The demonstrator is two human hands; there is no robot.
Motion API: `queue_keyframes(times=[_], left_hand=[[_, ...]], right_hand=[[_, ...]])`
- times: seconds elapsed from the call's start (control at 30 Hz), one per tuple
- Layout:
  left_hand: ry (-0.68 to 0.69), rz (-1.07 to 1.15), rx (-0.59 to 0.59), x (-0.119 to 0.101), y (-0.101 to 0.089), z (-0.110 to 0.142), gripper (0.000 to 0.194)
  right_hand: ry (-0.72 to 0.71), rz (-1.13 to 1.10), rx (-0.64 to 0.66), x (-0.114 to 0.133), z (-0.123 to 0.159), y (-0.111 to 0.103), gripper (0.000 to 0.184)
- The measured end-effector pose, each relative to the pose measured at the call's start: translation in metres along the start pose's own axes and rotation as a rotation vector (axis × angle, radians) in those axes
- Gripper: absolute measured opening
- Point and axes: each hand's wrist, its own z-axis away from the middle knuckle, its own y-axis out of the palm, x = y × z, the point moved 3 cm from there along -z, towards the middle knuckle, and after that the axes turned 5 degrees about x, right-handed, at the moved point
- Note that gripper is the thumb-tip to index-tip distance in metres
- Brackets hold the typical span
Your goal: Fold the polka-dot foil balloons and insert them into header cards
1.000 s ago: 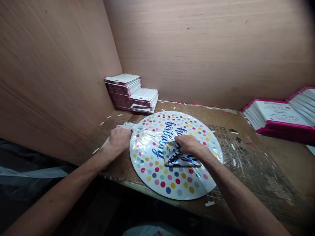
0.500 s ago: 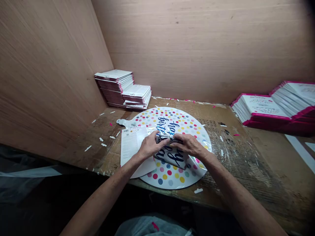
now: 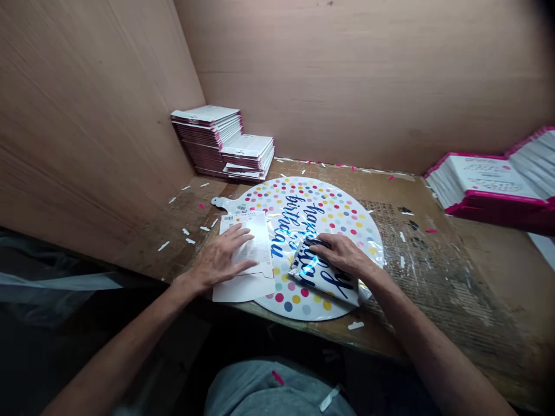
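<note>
The left hand [image 3: 221, 259] is being spread open and flat on a white printed card [image 3: 255, 248] lying over the round polka-dot foil balloon [image 3: 329, 214], whose folded flap is being pressed by the open right hand [image 3: 340, 254] on the workbench [image 3: 195, 214].

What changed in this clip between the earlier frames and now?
The left hand has let go of the foil and lies flat on a white printed card, which was absent at first. The right hand presses the folded flap of the foil balloon. The stacked packets stayed put.
</note>
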Motion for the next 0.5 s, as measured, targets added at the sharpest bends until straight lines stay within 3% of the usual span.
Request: queue_keyframes(times=[0.07, 0.13, 0.27, 0.37, 0.43, 0.5], left_hand=[[0.040, -0.162, 0.136, 0.013, 0.001, 0.021, 0.065], [0.056, -0.260, 0.194, 0.015, 0.010, 0.028, 0.062], [0.091, -0.404, 0.187, -0.005, 0.030, 0.009, 0.042], [0.095, -0.500, 0.219, -0.017, 0.035, -0.008, 0.028], [0.091, -0.534, 0.268, -0.017, 0.034, -0.015, 0.021], [0.086, -0.536, 0.303, -0.014, 0.029, -0.019, 0.021]], right_hand=[[0.005, -0.012, -0.010, -0.004, 0.005, 0.006, 0.034], [-0.001, -0.046, -0.031, 0.000, 0.009, 0.011, 0.034], [-0.163, -0.136, -0.027, 0.028, 0.014, 0.021, 0.031], [-0.320, -0.170, -0.021, 0.055, 0.011, 0.030, 0.025], [-0.327, -0.112, -0.030, 0.068, 0.004, 0.037, 0.020], [-0.224, -0.002, -0.071, 0.076, -0.004, 0.045, 0.019]])
